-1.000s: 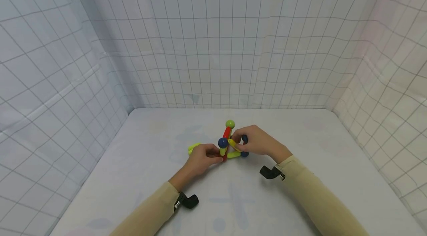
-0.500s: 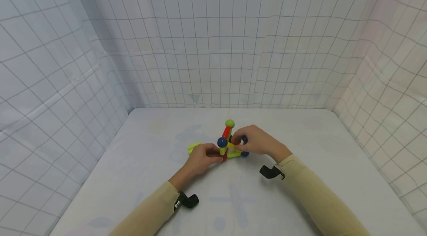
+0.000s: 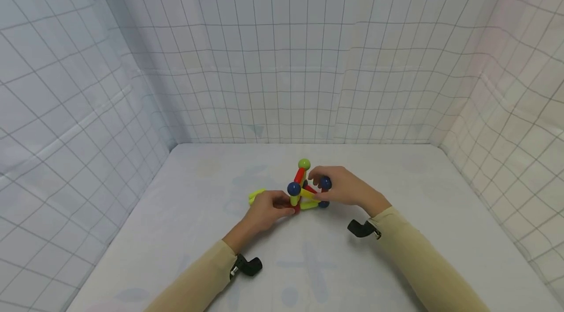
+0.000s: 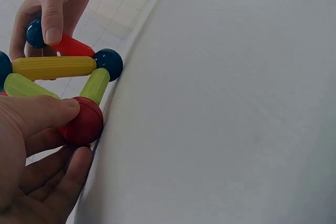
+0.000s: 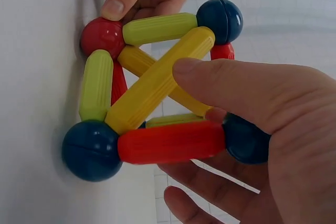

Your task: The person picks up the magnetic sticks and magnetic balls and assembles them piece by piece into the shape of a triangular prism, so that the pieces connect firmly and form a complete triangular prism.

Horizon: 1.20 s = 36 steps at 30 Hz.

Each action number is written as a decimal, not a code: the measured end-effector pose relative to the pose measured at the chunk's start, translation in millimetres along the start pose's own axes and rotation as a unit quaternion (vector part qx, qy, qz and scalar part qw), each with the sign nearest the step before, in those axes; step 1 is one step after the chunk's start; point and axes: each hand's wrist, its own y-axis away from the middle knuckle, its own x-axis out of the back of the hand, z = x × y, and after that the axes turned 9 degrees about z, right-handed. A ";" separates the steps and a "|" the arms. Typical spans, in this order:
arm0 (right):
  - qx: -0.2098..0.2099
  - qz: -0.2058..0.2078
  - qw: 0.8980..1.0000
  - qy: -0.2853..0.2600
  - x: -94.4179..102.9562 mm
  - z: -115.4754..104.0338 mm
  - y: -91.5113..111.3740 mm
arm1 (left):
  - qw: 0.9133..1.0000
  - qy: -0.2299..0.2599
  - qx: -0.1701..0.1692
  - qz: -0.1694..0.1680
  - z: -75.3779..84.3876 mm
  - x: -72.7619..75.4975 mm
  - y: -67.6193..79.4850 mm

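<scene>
A frame of magnetic rods and balls stands on the table between my hands. My left hand pinches the red ball at its near lower corner, thumb on top and fingers below. My right hand is at the frame's right side, fingers loosely bent and spread apart. Its thumb touches the yellow rod, which runs diagonally between two dark blue balls, the upper one and the lower one. A green ball tops the red rod at the back.
Loose yellow-green rods lie on the white table, just left of my left hand. Grid-patterned cloth walls enclose the table at the back and sides.
The yellow rod's free end has swung left and up to the dark blue ball. My right hand has since drawn slightly right, its fingers spreading. My left hand has stayed put.
</scene>
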 end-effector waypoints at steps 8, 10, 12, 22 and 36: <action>-0.063 0.002 0.998 -0.017 -2.1 17.4 20.8 | 0.999 -0.053 -0.008 -0.001 4.4 3.7 -4.4; -0.075 -0.003 0.997 -0.018 -6.4 19.4 24.4 | 0.998 -0.066 -0.012 0.004 4.1 4.6 -5.3; -0.083 -0.003 0.996 -0.021 -11.7 21.6 26.7 | 0.997 -0.078 -0.014 0.010 3.6 5.4 -6.5; -0.084 0.023 0.995 -0.050 -31.8 34.5 31.8 | 0.991 -0.109 -0.016 0.074 5.2 36.2 -14.4; -0.063 0.053 0.994 -0.073 -41.0 39.3 34.5 | 0.973 -0.229 0.027 -0.008 0.3 91.2 -22.7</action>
